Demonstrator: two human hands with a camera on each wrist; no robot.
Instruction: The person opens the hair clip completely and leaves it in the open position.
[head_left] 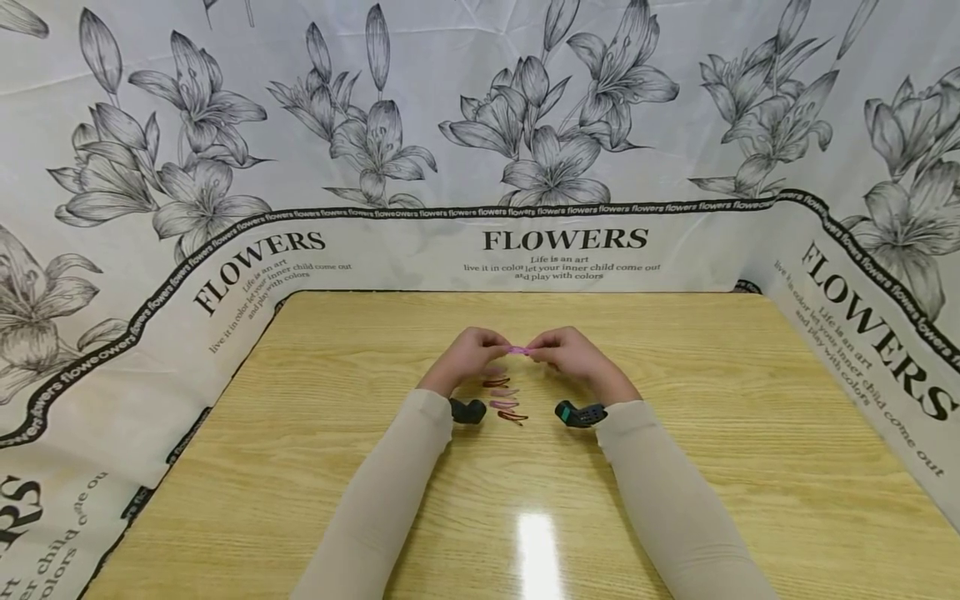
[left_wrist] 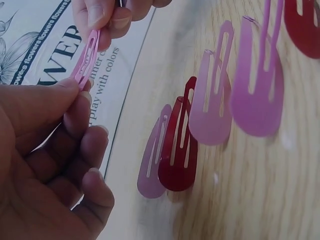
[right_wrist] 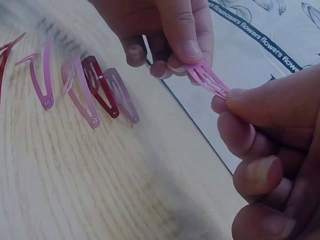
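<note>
A pink snap hair clip (head_left: 517, 351) is held up between both hands above the far half of the table. The left hand (head_left: 468, 357) pinches one end between thumb and forefinger; its other fingers curl loosely. At the opposite end, the right hand (head_left: 577, 358) pinches the clip the same way. Below the hands several more snap clips lie in a row on the wood: a mauve one (left_wrist: 150, 180), a dark red one (left_wrist: 177, 170), a pale pink one (left_wrist: 210, 130), a brighter pink one (left_wrist: 257, 115) and another red one (left_wrist: 307, 40). Their prongs stand apart from their frames.
The wooden table (head_left: 300, 467) has a bright light reflection near its front. White flower-printed cloth (head_left: 420, 242) with black lettering rises along its back and sides. A dark camera sits on the left wrist (head_left: 468, 412) and another on the right (head_left: 581, 414).
</note>
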